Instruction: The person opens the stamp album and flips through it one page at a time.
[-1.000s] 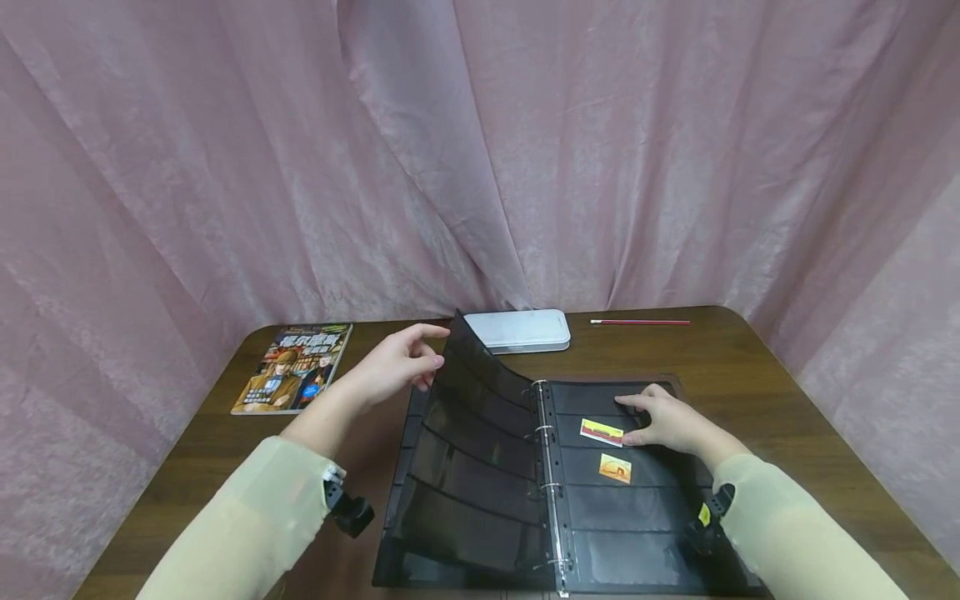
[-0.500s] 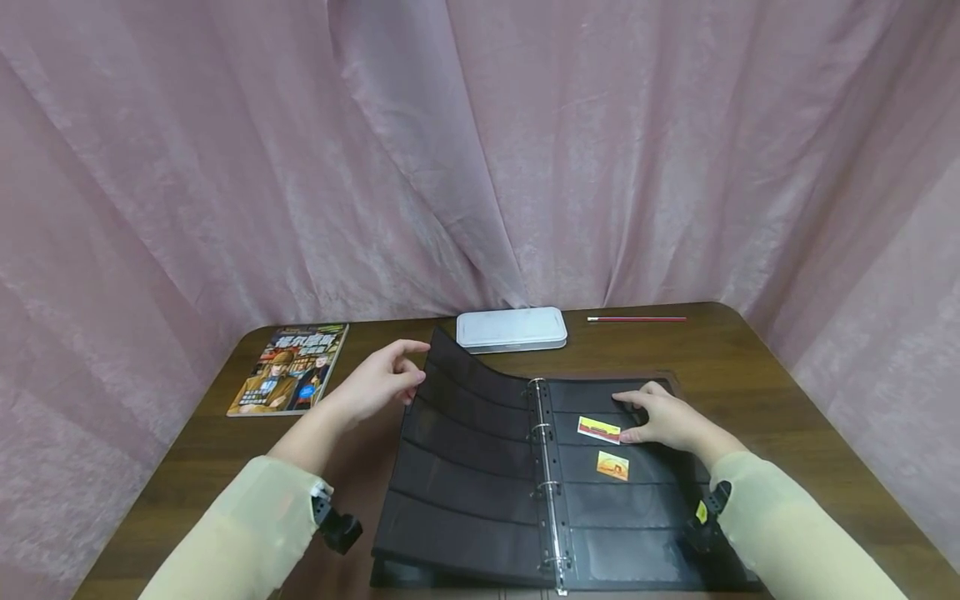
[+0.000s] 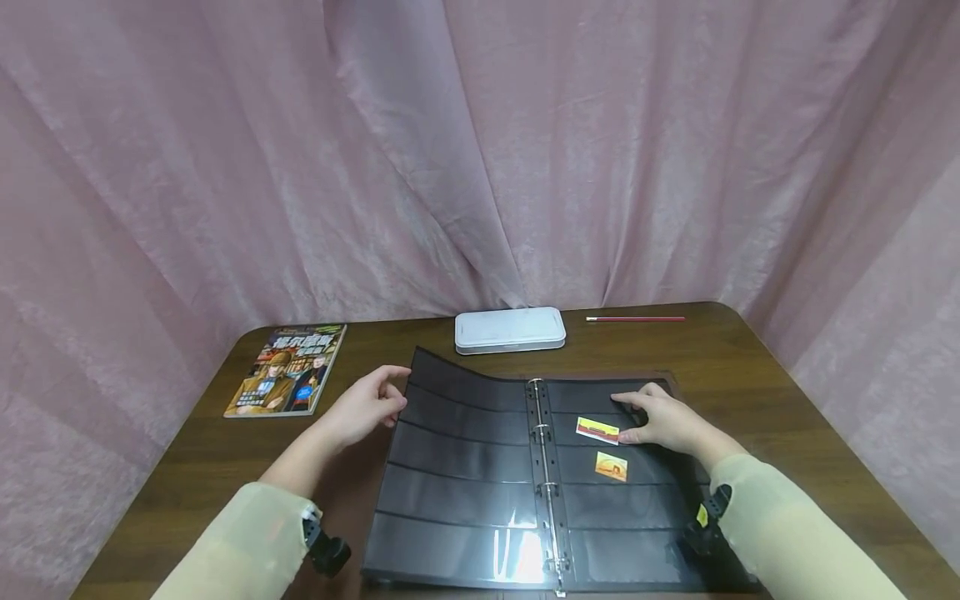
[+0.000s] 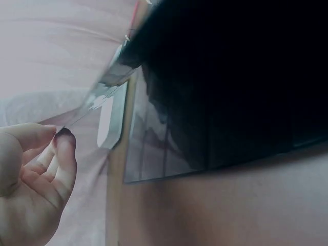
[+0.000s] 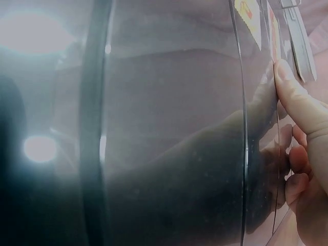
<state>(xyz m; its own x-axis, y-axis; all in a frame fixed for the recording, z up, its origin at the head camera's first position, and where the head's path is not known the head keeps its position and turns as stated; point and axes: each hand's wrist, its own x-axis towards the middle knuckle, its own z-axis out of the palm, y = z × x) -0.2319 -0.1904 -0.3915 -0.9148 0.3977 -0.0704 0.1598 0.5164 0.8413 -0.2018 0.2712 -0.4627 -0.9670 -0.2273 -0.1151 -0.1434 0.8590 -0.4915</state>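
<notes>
A ring binder with black pocket pages lies open on the table. Between finger and thumb, the left hand (image 3: 365,408) pinches the upper outer corner of a left page (image 3: 457,454), which is lifted a little; the left wrist view shows this pinch on the page (image 4: 230,102). On the right page (image 3: 622,508) rests the right hand (image 3: 663,421), thumb at the edge of a yellow and red stamp (image 3: 597,430) and index finger stretched above it. An orange stamp (image 3: 611,467) sits one row lower. In the right wrist view the thumb of the right hand (image 5: 307,128) touches the page beside the stamp.
A magazine (image 3: 285,371) with a colourful cover lies at the back left of the wooden table (image 3: 750,400). Behind the binder is a white tin case (image 3: 510,328), with a red pencil (image 3: 635,318) to its right. Pink curtains hang around the table.
The left hand has moved left and down with the page corner, and the page has come down flatter onto the left side. The right hand has stayed nearly where it was.
</notes>
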